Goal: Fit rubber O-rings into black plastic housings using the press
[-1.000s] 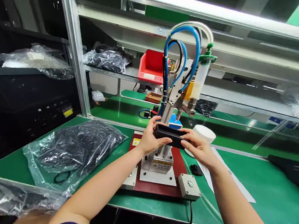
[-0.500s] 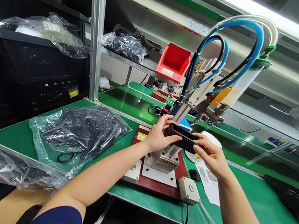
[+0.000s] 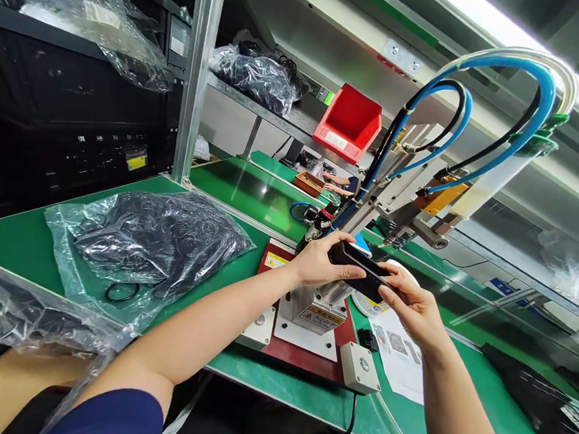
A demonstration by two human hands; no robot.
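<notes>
A black rectangular case (image 3: 362,279), shaped like a shallow box, is held between both hands above the base of a bench machine. My left hand (image 3: 323,262) grips its left end, thumb along the near side and fingers behind. At the other end, my right hand (image 3: 411,301) pinches the case between thumb and fingers. The machine's dispensing head (image 3: 425,223), with a nozzle tip, hangs tilted just beyond the case. Below stands a metal fixture block (image 3: 320,315) with a yellow warning label on a dark red base plate (image 3: 306,363). My fingers hide parts of the case.
A clear bag of black rings (image 3: 161,237) lies left on the green bench. A push-button box (image 3: 360,366) and printed sheet (image 3: 396,362) are at the right. Overhead are a red bin (image 3: 347,124) and looping blue hoses (image 3: 502,60). A co-worker's arms (image 3: 340,185) show behind.
The camera view has tilted and shifted. Both hands keep hold of the black case, which appears slightly lower and more steeply angled. More of the co-worker's arms shows.
</notes>
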